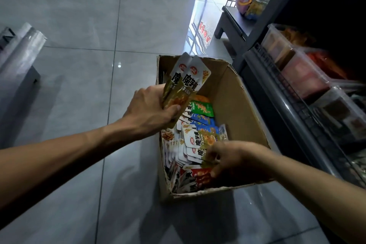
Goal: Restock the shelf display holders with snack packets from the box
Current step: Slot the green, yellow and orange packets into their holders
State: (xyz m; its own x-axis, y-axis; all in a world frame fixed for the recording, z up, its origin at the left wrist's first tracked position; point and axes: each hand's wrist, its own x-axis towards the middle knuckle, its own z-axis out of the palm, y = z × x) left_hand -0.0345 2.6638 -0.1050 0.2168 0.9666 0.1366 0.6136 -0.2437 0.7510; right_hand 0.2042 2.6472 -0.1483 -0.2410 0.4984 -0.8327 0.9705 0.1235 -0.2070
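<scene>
Left hand (148,109) at frame centre, fingers curled round olive-gold packets (184,83); packets fan up and right from grip, above cardboard box (233,93). Right hand (235,160) lower right, inside box, fingertips pinching one packet (198,140) atop loose pile. Clear shelf holders (297,65) at right edge, well apart from both hands.

I see a plain brown cardboard box (233,101) on pale grey glossy floor tiles (79,25). The packets in my left hand (148,111) are olive-gold and white with bold black characters and a red round logo (185,83). Loose packets in the box show green (202,108), blue (204,120) and red (200,174) designs.
</scene>
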